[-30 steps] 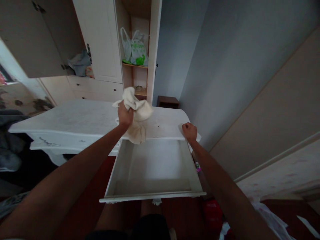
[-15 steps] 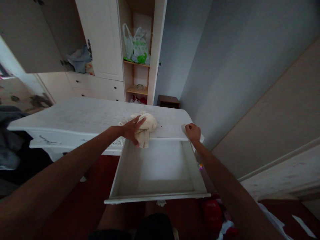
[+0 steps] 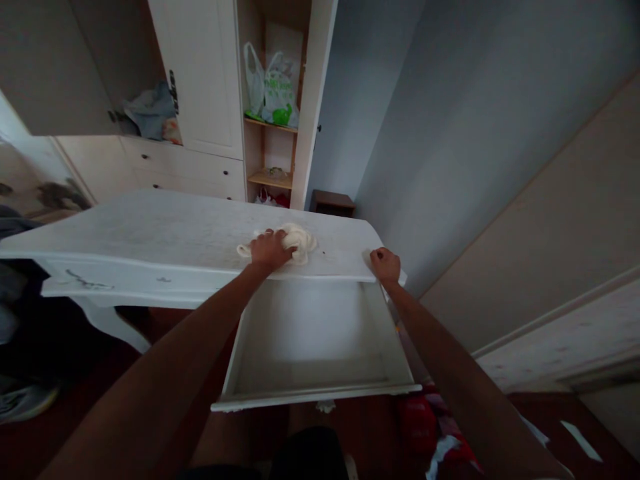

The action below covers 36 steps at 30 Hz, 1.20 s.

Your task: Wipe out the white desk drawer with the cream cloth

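My left hand (image 3: 271, 250) is curled over a crumpled cream cloth (image 3: 301, 241) and presses it on the white desk top (image 3: 345, 243), just behind the open drawer. Part of the cloth bulges out past the fingers to the right, and a small loop shows on the left. At the right end of the desk my right hand (image 3: 385, 265) rests as a fist near the front edge. A pale patch shows beside its fingers; whatever the fist may hold is hidden. The pulled-out white drawer (image 3: 315, 333) stands between my forearms with nothing visible inside.
Behind the desk stands a white wardrobe (image 3: 213, 80) with open doors, folded clothes (image 3: 153, 110) and plastic bags (image 3: 280, 90) on its shelves. A small brown cabinet (image 3: 333, 202) sits by the grey wall. Red items (image 3: 420, 423) lie on the floor at lower right.
My left hand has drawn the cloth back from the drawer's edge onto the desk top, and its spread fingers have closed over it. My right fist stays in place.
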Available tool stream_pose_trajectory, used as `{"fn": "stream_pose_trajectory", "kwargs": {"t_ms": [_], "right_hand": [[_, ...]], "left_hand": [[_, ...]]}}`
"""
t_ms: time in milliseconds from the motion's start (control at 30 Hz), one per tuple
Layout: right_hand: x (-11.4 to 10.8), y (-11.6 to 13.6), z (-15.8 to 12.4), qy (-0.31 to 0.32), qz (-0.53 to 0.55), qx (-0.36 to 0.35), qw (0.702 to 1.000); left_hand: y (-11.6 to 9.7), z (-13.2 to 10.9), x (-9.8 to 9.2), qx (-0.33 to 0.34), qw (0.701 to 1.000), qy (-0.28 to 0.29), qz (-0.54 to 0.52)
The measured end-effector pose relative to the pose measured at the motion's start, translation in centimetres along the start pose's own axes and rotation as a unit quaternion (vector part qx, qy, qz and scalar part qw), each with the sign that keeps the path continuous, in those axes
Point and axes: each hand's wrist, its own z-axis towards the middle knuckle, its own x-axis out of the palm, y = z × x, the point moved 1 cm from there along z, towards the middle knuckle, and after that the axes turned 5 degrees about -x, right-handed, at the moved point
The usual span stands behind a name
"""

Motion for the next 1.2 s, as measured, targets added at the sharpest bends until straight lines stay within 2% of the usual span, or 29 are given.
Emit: {"fn": "stream_pose_trajectory", "kwargs": {"t_ms": [67,133,233,367,500,633,733,833,933,1033,1100,1133,1200], "right_hand": [[-0.1,0.0,0.0,-0.007,0.006,0.003,1.0],[-0.2,0.0,0.0,-0.011,0.028,0.006,1.0],[-0.4,-0.1,0.0,-0.009,0.106,0.018,0.994],[-0.9,-0.4,0.0,-0.023,0.223,0.067,0.972],[-2.0,-0.1,-0.8,-0.028,0.353,0.113,0.928],[-3.6,0.4,-3.4,-0.014,0.497,0.134,0.857],[-5.3,0.8,-7.4,0.03,0.582,0.124,0.803],[-7.9,1.0,-13.5,0.049,0.604,0.132,0.785],[-10.7,1.2,-20.5,0.147,0.593,0.14,0.78],[-12.6,1.5,-26.5,0.313,0.542,0.137,0.768],[-12.9,1.5,-29.4,0.404,0.504,0.149,0.749],[-12.8,1.5,-30.6,0.426,0.489,0.163,0.744],[-12.1,1.6,-32.4,0.418,0.472,0.205,0.749]], "left_hand": [[-0.8,-0.9,0.5,-0.026,0.999,-0.042,-0.001],[-0.8,-1.3,0.9,-0.025,0.998,-0.059,-0.014],[0.1,-1.2,1.1,-0.004,0.998,-0.044,-0.043],[1.1,-0.6,1.1,0.032,0.997,-0.02,-0.071],[1.2,-0.4,1.3,0.04,0.997,0.005,-0.06],[1.5,-0.2,1.2,0.059,0.996,0.038,-0.049],[2.4,0.0,0.9,0.097,0.992,0.063,-0.043],[3.1,0.5,0.7,0.13,0.986,0.091,-0.053],[3.3,0.7,0.8,0.136,0.984,0.097,-0.055],[3.1,0.4,1.2,0.129,0.989,0.07,-0.032],[3.0,-0.2,1.4,0.122,0.992,0.04,-0.02],[2.9,-0.4,1.5,0.119,0.992,0.026,-0.017],[2.7,-0.9,1.5,0.117,0.993,0.009,-0.015]]}}
